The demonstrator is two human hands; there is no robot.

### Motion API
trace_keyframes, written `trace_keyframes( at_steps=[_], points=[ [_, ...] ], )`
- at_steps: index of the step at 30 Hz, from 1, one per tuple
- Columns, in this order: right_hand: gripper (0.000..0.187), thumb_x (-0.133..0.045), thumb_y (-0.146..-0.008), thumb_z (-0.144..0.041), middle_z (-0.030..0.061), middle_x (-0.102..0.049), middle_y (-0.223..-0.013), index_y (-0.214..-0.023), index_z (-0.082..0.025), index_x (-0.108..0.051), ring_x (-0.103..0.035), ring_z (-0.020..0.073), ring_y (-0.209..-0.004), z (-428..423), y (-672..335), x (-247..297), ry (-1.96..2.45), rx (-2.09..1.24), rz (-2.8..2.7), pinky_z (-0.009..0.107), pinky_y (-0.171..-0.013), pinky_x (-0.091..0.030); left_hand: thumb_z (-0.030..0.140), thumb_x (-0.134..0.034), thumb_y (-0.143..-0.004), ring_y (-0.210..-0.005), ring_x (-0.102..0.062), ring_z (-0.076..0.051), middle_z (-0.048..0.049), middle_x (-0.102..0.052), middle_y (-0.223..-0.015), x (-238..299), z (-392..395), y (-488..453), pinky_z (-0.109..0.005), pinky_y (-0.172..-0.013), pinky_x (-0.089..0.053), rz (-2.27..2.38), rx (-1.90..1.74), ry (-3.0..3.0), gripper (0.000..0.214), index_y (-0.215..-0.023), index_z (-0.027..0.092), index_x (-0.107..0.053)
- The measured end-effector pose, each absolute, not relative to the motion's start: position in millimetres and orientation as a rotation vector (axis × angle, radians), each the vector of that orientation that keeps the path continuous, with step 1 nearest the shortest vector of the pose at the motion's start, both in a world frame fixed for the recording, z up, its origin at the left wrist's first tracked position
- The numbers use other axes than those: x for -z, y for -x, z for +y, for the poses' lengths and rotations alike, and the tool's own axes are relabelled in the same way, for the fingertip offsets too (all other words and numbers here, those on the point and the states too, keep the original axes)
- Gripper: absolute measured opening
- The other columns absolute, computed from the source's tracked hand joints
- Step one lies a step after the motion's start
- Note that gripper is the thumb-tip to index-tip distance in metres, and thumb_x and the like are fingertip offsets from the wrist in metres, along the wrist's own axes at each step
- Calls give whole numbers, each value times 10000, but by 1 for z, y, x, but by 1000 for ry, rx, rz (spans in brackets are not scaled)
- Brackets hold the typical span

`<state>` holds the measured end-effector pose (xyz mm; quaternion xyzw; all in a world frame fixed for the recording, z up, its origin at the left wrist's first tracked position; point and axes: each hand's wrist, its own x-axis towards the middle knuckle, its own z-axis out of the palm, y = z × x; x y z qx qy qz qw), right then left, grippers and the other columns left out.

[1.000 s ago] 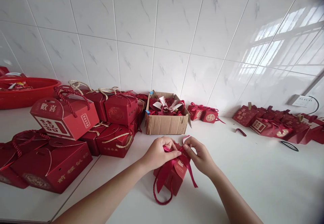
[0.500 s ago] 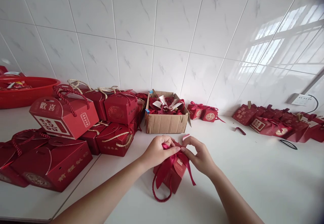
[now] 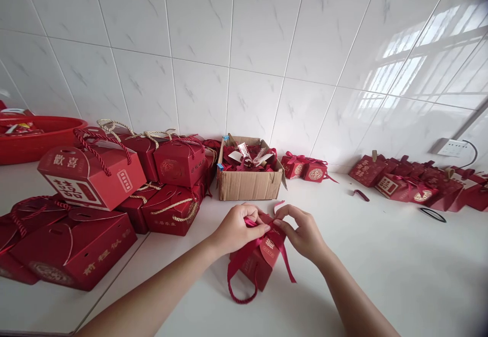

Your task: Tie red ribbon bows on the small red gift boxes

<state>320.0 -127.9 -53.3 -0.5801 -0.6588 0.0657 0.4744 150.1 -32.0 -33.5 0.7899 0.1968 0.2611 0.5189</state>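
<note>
A small red gift box (image 3: 263, 263) with gold print stands on the white table in front of me, partly covered by my hands. A red satin ribbon (image 3: 242, 256) lies across its top, one tail down the left side and another down the right. My left hand (image 3: 244, 227) is closed in a pinch on the ribbon at the top of the box. Beside it, my right hand (image 3: 301, 230) pinches the ribbon between thumb and forefinger, and an end sticks up above those fingers. A twisted red cord handle (image 3: 243, 301) loops out at the box's near side.
Stacked red gift boxes (image 3: 95, 174) fill the left, before a red basin (image 3: 38, 141). Behind my hands stands a cardboard box (image 3: 249, 185) of ribbons and tags. Two small boxes (image 3: 315, 173) sit beside it. More red boxes (image 3: 407, 189) and a black loop (image 3: 432, 215) lie right.
My right hand has drawn slightly right, away from my left fingertips. The left ribbon tail has swung outward to the left. The view has shifted a little.
</note>
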Motion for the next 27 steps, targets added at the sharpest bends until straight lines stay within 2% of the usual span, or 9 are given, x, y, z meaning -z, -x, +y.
trace_keyframes(
  at_steps=[7,13,17,19,23,27],
  points=[
    [122,-524,-880,-289,44,-660,-873,-789,-207,-519,-621,175,-815,-128,-326,54,1394,-294,-1545,312,-714,-501,261,-654,-698,-917,-603,-196,-6,-634,-743,36,-30,-149,-292,-808,-449,477,-618,-1900,450,-552,209,-232],
    [159,-554,-875,-348,28,-609,-783,-816,-200,-549,-565,159,-748,-126,-325,56,1321,-364,-1504,307,-707,-471,357,-685,-708,-916,-607,-199,-31,-666,-886,30,-29,-146,-291,-806,-457,493,-606,-1942,262,-587,182,-532],
    [126,-586,-861,-330,33,-608,-826,-874,-205,-589,-559,159,-787,-125,-327,57,1283,-399,-1487,308,-736,-462,367,-712,-677,-929,-616,-209,-40,-675,-949,29,-27,-144,-295,-792,-470,494,-572,-1911,229,-637,173,-597],
    [102,-613,-845,-307,25,-608,-825,-872,-211,-592,-563,153,-789,-125,-328,57,1256,-413,-1476,300,-739,-460,360,-725,-657,-929,-619,-218,-45,-677,-938,30,-27,-144,-310,-800,-469,507,-564,-1909,261,-593,173,-554],
    [124,-661,-810,-271,-1,-573,-781,-819,-217,-550,-553,136,-751,-125,-331,59,1206,-421,-1421,270,-690,-456,325,-734,-641,-921,-622,-236,-31,-671,-773,32,-26,-146,-340,-827,-460,506,-575,-1894,438,-519,197,-334],
    [178,-678,-796,-255,-18,-533,-745,-767,-211,-508,-525,118,-707,-124,-332,59,1185,-438,-1397,249,-657,-439,325,-736,-642,-916,-623,-248,-38,-669,-737,34,-25,-146,-356,-829,-457,497,-579,-1890,485,-527,205,-280]
  ],
)
